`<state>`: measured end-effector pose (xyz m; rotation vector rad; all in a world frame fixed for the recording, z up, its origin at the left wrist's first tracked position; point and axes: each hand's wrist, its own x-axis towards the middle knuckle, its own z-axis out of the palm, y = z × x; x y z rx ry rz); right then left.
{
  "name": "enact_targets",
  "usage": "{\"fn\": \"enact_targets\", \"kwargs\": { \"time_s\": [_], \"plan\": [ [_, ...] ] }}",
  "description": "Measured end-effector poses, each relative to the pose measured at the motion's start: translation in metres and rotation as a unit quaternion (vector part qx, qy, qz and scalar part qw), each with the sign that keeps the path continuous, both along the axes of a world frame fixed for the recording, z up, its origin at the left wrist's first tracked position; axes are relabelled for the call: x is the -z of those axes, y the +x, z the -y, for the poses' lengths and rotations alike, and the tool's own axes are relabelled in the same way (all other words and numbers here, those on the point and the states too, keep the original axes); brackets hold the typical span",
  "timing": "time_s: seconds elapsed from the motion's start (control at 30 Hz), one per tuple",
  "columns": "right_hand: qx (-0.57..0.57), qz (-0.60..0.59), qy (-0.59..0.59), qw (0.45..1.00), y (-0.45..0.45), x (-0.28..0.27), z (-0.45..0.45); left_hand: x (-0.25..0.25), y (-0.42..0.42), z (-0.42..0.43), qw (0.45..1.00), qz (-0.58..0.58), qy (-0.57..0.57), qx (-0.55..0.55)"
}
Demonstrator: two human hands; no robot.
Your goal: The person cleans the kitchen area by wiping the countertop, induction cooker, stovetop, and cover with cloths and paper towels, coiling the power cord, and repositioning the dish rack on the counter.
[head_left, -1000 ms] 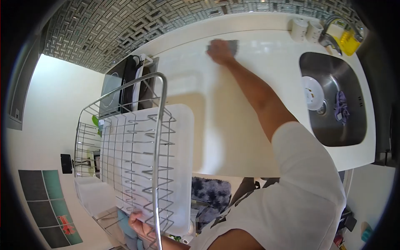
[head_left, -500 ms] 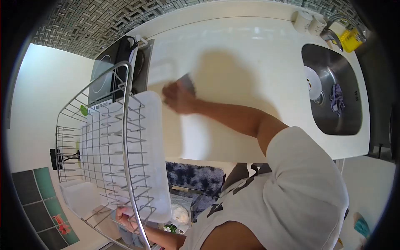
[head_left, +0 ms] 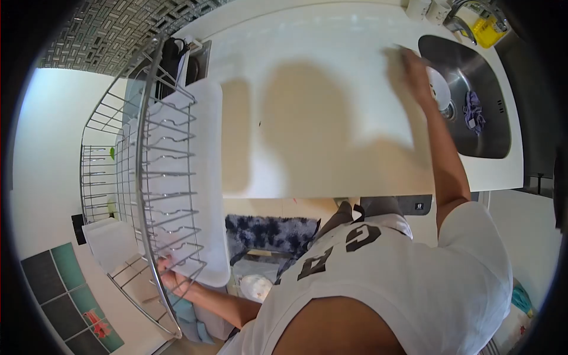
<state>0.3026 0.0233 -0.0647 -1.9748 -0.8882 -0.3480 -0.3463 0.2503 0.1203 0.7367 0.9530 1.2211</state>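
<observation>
My left hand (head_left: 172, 278) is closed on the lower end of the metal dish rack (head_left: 142, 171), which is tilted up over a white tray (head_left: 208, 177). At the sink's left edge, my right hand (head_left: 414, 74) is on the white countertop (head_left: 331, 136), blurred by motion. A thin grey edge shows by its fingertips; most of what it holds is hidden. Inside the steel sink (head_left: 488, 133) lie a white plate (head_left: 438, 89) with food bits and a purple cloth (head_left: 473, 111).
Two white cups (head_left: 436, 12) stand behind the sink near the faucet (head_left: 460, 26) and a yellow bottle (head_left: 489, 31). A cooktop is at the left behind the rack. Below the counter edge, a dark shaggy rug (head_left: 266, 234) lies on the floor.
My right hand has swept from the counter's back to its left side, then across to the sink. The rack and tray have shifted with my left hand, and the rack looks more tilted.
</observation>
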Motion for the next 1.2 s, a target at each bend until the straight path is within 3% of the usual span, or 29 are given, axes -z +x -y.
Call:
{"fn": "enact_targets", "kwargs": {
  "time_s": [0.03,0.07,0.13,0.17,0.2,0.23,0.33,0.4,0.43,0.47,0.53,0.57,0.6,0.67,0.7,0.73,0.77,0.8,0.83,0.87,0.9,0.93,0.97,1.0,1.03,1.07,1.1,1.13,1.2],
  "plan": [
    [-0.121,0.049,-0.078,0.988,-0.058,-0.036,-0.030,-0.013,0.018,0.007,0.997,-0.008,-0.066,-0.049],
    [-0.150,0.095,-0.050,0.983,-0.105,-0.018,-0.072,-0.013,0.014,0.007,0.997,-0.011,-0.063,-0.052],
    [-0.399,-0.041,0.073,0.913,-0.214,-0.027,-0.124,-0.007,-0.006,-0.001,0.996,-0.078,0.008,-0.041],
    [-0.504,-0.175,0.119,0.837,-0.263,-0.010,-0.156,-0.003,-0.027,-0.012,0.997,0.062,-0.044,0.027],
    [-0.559,-0.095,0.123,0.814,-0.302,-0.005,-0.174,-0.006,-0.025,-0.009,0.997,0.059,-0.043,0.026],
    [-0.555,0.114,0.088,0.819,-0.329,-0.001,-0.190,-0.010,-0.021,-0.006,0.994,0.088,-0.057,0.022],
    [-0.428,0.175,0.025,0.886,-0.358,0.026,-0.233,-0.018,0.005,0.004,0.996,0.067,-0.057,-0.026],
    [-0.425,0.047,-0.125,0.895,-0.301,0.012,-0.228,-0.009,-0.002,0.003,0.998,-0.020,0.007,-0.054],
    [-0.344,-0.078,-0.109,0.929,-0.269,0.028,-0.225,-0.010,-0.005,0.004,0.998,-0.023,0.003,-0.055],
    [-0.152,0.128,-0.103,0.975,-0.233,0.046,-0.208,-0.013,-0.005,0.004,0.999,0.000,-0.008,-0.037],
    [-0.064,0.136,-0.099,0.984,-0.132,0.051,-0.133,-0.011,-0.001,0.000,0.998,0.059,-0.026,0.005],
    [0.013,0.044,-0.228,0.973,-0.086,0.031,-0.088,-0.006,-0.005,0.001,0.999,0.017,0.034,0.016],
    [0.153,0.253,-0.221,0.929,-0.028,0.068,-0.041,0.002,0.009,0.006,0.999,0.029,0.036,0.022],
    [0.271,0.188,-0.142,0.933,0.027,0.041,0.055,0.014,0.039,0.023,0.903,-0.283,0.260,-0.192],
    [0.234,-0.008,-0.374,0.897,0.073,0.039,0.106,0.011,0.016,0.013,0.855,-0.408,0.321,-0.013],
    [0.291,-0.071,-0.371,0.879,0.061,0.010,0.114,0.014,0.010,0.013,0.858,-0.398,0.325,-0.015],
    [0.283,-0.156,-0.231,0.918,0.034,-0.017,0.106,0.020,0.010,0.012,0.892,-0.329,0.310,-0.006],
    [0.260,-0.235,-0.085,0.933,0.011,-0.037,0.084,0.026,0.012,0.011,0.920,-0.259,0.295,0.002],
    [0.176,-0.024,-0.030,0.984,0.002,-0.019,0.059,0.027,0.009,0.011,0.941,-0.199,0.272,0.015],
    [0.123,-0.156,0.037,0.979,-0.025,-0.029,0.012,0.028,0.010,0.013,0.941,-0.197,0.276,0.013],
    [0.053,-0.028,-0.167,0.984,-0.070,-0.042,-0.029,0.032,0.016,0.015,0.927,-0.206,0.312,-0.030],
    [-0.088,0.223,-0.027,0.970,-0.096,-0.008,-0.073,0.035,0.020,0.016,0.910,-0.215,0.346,-0.073],
    [-0.262,-0.213,-0.088,0.937,-0.153,-0.038,-0.105,0.032,0.021,0.017,0.909,-0.212,0.349,-0.078],
    [-0.475,0.101,0.073,0.871,-0.173,-0.013,-0.135,0.025,0.023,0.022,0.958,-0.134,0.248,-0.053],
    [-0.591,0.070,-0.046,0.802,-0.197,-0.007,-0.172,0.018,0.023,0.024,0.988,-0.051,0.142,-0.024],
    [-0.550,0.225,-0.100,0.798,-0.226,-0.026,-0.169,0.015,0.021,0.023,0.999,0.033,0.034,0.007],
    [-0.552,0.254,-0.065,0.791,-0.243,-0.007,-0.194,0.018,0.000,0.015,0.981,0.152,-0.029,0.120],
    [-0.552,0.282,-0.030,0.784,-0.254,0.011,-0.222,0.019,-0.005,0.016,0.980,0.154,-0.024,0.121],
    [-0.568,0.128,-0.134,0.802,-0.259,-0.014,-0.267,0.020,-0.002,0.020,0.996,-0.090,0.005,0.016]
  ]
}}
